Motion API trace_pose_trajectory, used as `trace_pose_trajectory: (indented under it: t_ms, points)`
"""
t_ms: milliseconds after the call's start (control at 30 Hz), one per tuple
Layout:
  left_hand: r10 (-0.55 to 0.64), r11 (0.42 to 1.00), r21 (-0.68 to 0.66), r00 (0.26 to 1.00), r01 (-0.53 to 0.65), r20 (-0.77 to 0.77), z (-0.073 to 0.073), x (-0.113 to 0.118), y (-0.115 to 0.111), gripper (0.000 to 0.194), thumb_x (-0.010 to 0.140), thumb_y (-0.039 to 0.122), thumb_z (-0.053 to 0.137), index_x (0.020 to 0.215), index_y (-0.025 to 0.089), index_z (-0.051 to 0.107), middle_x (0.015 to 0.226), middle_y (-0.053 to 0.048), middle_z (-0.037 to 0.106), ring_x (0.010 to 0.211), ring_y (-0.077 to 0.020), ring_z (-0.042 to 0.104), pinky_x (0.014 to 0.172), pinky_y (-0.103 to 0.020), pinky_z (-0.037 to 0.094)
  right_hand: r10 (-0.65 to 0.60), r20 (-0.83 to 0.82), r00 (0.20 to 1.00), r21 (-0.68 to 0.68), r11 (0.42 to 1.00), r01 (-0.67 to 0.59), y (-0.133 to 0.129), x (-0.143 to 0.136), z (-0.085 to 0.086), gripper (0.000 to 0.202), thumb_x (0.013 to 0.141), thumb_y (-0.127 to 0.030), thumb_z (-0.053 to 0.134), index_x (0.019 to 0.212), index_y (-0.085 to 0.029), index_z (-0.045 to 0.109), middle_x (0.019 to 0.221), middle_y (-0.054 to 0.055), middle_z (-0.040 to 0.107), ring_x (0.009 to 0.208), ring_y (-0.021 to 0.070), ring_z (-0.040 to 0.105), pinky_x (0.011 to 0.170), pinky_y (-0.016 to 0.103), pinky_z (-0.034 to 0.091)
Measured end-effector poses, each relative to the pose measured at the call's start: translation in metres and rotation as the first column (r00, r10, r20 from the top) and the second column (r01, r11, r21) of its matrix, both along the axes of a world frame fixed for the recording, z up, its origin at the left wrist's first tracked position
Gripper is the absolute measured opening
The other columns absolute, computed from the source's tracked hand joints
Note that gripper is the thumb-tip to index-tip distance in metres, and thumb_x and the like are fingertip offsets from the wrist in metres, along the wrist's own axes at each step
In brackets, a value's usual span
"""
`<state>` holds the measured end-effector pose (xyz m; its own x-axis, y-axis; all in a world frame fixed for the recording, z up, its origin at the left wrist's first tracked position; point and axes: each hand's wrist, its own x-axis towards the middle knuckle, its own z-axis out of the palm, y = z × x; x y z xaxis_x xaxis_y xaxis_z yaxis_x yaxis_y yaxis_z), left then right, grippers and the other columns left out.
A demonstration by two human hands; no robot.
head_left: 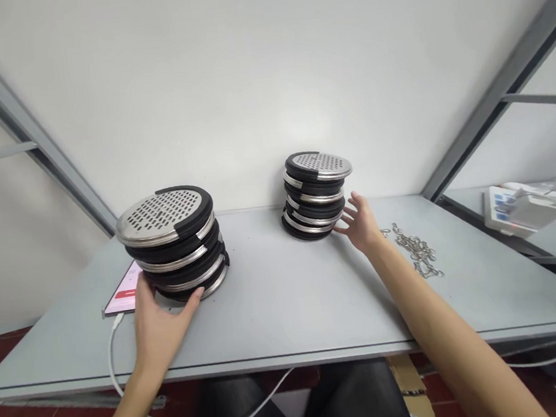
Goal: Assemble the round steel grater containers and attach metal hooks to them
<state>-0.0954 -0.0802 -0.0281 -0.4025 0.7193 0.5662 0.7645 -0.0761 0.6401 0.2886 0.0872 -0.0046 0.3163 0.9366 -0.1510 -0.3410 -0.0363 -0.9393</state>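
Note:
On the left of the table stands a leaning stack of round strainer lids (164,212), perforated steel with black rims around part of each edge. My left hand (163,322) grips the bottom of this stack, its thumb across the front and its other fingers partly hidden at the left side. A second stack of strainer lids (314,197) rises near the back wall, right of centre. Beside its lower right edge is my right hand (359,225), open with fingers spread. Its fingertips are close to the lids; whether they touch cannot be seen.
A phone (125,293) with a lit screen lies behind my left hand, its white cable (111,358) hanging over the table's front edge. Small metal chains (417,249) lie right of my right forearm. Beyond the right frame stands a white power strip (504,213).

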Motion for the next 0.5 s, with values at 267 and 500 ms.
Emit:
trace_pose_trajectory:
  t_ms: [267,500]
  points:
    - [-0.018,0.991,-0.136,0.993,0.002,-0.12,-0.004,-0.013,0.012,0.097,0.06,0.054,0.08,0.138,0.018,0.036,0.125,-0.016,0.06,0.112,-0.0391,0.06,0.09,-0.054,0.052,0.019,0.025,0.999,0.046,0.999,-0.02,-0.003,0.003,-0.009,0.042,0.077,-0.057,0.055,0.111,-0.032,0.051,0.127,0.003,0.052,0.116,0.021,0.054,0.08,0.036,0.055]
    - [-0.135,0.989,-0.085,0.976,0.122,-0.169,-0.003,-0.002,0.054,0.094,0.064,0.047,0.079,0.139,0.014,0.034,0.133,-0.02,0.053,0.123,-0.0388,0.053,0.098,-0.054,0.046,0.028,0.073,0.997,0.082,0.996,-0.034,0.0,0.004,-0.015,0.04,0.077,-0.056,0.054,0.109,-0.032,0.051,0.125,0.001,0.054,0.114,0.0199,0.056,0.081,0.033,0.054]
